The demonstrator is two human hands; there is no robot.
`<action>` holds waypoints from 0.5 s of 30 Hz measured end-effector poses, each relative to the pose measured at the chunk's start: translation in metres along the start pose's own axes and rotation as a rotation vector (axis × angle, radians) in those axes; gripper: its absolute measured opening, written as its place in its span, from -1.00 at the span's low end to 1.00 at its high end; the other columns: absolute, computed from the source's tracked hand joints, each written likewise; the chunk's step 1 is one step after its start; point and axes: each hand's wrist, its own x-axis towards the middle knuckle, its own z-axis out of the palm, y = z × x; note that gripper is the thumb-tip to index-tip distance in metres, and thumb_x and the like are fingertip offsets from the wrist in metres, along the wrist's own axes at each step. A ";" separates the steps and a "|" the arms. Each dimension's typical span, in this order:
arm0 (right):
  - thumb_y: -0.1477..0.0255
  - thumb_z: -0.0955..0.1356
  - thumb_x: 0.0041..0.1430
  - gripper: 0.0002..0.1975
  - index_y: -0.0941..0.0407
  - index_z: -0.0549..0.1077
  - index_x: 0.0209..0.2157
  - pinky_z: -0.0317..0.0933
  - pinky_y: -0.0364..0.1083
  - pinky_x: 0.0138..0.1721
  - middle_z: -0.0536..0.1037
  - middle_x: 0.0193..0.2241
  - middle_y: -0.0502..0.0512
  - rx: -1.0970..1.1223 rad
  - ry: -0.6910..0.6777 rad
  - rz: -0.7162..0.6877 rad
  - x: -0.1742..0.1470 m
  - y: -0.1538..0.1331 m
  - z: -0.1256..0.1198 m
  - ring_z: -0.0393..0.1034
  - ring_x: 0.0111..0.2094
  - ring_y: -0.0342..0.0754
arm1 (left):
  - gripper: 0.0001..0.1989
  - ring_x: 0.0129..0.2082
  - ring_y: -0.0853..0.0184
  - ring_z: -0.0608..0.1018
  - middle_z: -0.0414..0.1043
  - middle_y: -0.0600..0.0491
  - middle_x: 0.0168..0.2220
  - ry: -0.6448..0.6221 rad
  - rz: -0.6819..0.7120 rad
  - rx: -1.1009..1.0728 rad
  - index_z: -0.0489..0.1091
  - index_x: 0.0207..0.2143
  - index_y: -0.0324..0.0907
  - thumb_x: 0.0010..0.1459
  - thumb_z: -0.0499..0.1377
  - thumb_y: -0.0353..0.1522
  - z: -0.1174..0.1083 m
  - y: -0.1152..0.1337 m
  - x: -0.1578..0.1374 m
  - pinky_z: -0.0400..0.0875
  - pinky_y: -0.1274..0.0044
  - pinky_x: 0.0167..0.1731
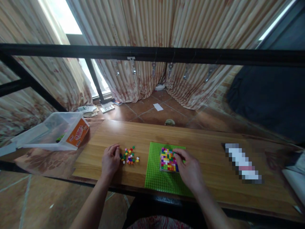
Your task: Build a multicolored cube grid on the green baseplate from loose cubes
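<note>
A green studded baseplate (154, 178) lies on the wooden table, and on it sits a square block of many-coloured small bricks (168, 160). My right hand (190, 168) is at the block's right edge, thumb and forefinger pinched together over its upper right corner. Whatever is between those fingertips is too small or hidden to make out. Left of the baseplate is a loose pile of small coloured bricks (130, 156). Beside that pile rests my left hand (111, 160), its fingers curled in and closed. I cannot see whether it holds a brick.
The wooden table (100, 136) runs across the view. At its left end stands a clear plastic bin (52, 133) with an orange label. A pixelated object (243, 163) lies to the right. A dark metal rail (143, 52) spans the far side, with curtains behind.
</note>
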 end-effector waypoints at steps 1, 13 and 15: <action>0.37 0.23 0.19 -0.77 0.10 0.49 -0.23 0.29 -0.03 -0.16 0.55 -0.25 0.09 0.006 0.010 0.003 0.000 0.000 0.001 0.44 -0.24 -0.02 | -0.67 -0.13 0.17 0.49 0.52 -0.08 -0.21 -0.004 0.001 0.004 0.47 -0.27 -0.21 0.18 -0.02 -0.24 0.000 0.000 0.000 0.37 0.33 -0.04; 0.46 0.23 0.18 -0.80 0.09 0.48 -0.27 0.29 -0.06 -0.19 0.54 -0.28 0.09 0.007 0.047 -0.015 0.003 -0.003 0.001 0.44 -0.25 -0.04 | -0.66 -0.11 0.16 0.49 0.52 -0.11 -0.20 -0.029 0.005 0.051 0.48 -0.26 -0.23 0.17 -0.03 -0.24 0.001 -0.004 0.003 0.36 0.34 -0.03; 0.46 0.23 0.17 -0.80 0.09 0.48 -0.27 0.29 -0.06 -0.20 0.55 -0.28 0.08 0.006 0.048 -0.013 0.004 -0.003 0.001 0.44 -0.25 -0.04 | -0.66 -0.11 0.16 0.49 0.52 -0.11 -0.20 -0.030 0.004 0.057 0.48 -0.26 -0.23 0.17 -0.03 -0.25 0.000 -0.003 0.003 0.36 0.34 -0.02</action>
